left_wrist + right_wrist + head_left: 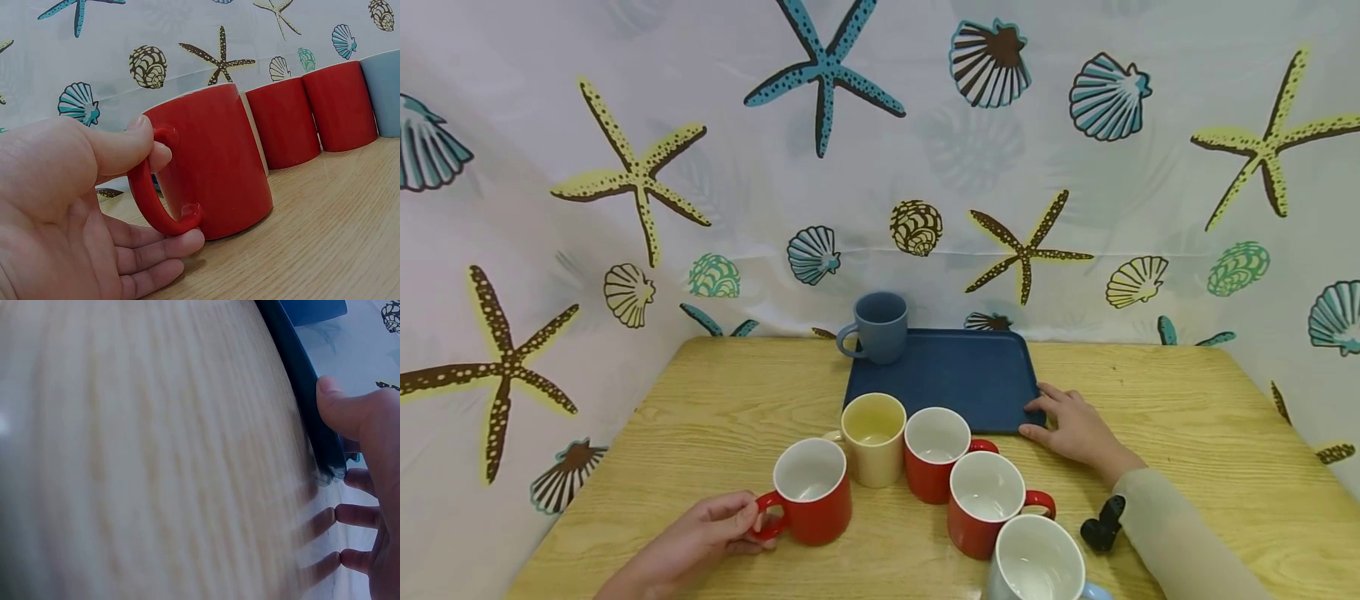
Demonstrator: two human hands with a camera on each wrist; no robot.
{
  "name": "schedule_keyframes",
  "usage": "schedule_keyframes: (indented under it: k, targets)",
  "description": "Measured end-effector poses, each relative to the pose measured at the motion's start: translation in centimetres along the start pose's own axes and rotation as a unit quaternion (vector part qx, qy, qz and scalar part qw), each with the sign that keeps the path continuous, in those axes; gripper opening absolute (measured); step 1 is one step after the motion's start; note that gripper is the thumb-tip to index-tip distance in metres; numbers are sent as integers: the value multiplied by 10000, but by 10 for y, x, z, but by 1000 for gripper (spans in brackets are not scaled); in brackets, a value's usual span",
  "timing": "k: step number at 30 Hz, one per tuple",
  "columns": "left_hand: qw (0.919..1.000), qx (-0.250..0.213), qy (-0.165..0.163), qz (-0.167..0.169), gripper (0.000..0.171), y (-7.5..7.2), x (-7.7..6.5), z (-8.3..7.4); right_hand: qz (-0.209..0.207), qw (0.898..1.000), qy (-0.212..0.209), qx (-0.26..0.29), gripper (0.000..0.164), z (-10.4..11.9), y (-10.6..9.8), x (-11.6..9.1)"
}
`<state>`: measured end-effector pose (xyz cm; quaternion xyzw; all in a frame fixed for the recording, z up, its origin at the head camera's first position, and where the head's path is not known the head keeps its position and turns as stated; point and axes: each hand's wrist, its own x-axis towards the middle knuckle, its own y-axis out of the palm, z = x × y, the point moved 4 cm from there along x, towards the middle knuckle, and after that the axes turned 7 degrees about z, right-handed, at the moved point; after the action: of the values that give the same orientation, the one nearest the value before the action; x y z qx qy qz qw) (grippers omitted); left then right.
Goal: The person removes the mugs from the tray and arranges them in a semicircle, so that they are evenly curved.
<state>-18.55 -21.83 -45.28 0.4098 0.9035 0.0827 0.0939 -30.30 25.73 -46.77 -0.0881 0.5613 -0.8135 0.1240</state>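
Note:
My left hand [722,525] pinches the handle of a red mug [827,510] with a white inside, which stands upright on the table. In the left wrist view, thumb and forefinger close on the top of the handle, the other fingers below it. My right hand [1073,427] holds the near right corner of a dark blue tray [970,375], thumb at the front edge and a finger at the side. Its other fingertips rest on the table in the right wrist view. A blue-grey mug [883,329] stands at the tray's back left corner.
A cream mug [876,462], two more red mugs [931,479] and a light blue mug [1037,567] form a slanting row before the tray, close together. A small black object [1102,525] lies by the right sleeve. Patterned cloth [880,167] surrounds the wooden table [737,400].

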Motion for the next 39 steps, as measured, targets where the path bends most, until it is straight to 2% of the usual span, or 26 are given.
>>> schedule_keyframes:
  k: [5,11,19,26,32,36,39]
  targets:
    - [9998,193,-65,-45,24,1,3,-1,-11,10000,-13,29,46,3,-2,-1]
    - [9989,121,-331,-306,23,0,7,0,17,10000,-14,26,45,6,-2,-2]
    - [9982,65,-449,-389,24,-1,11,1,16,10000,-15,39,44,7,0,-1]
    - [9982,241,-436,-341,22,0,14,-2,-12,10000,7,-37,46,1,2,0]
    - [9974,311,-456,-453,26,-2,14,-2,-28,10000,-26,-51,48,-1,2,1]
    - [9951,550,-415,-715,31,-8,12,-3,-5,10000,11,-59,49,-2,2,1]
    - [9868,868,-559,-1247,36,-17,11,-5,10,10000,23,-44,49,-2,2,0]
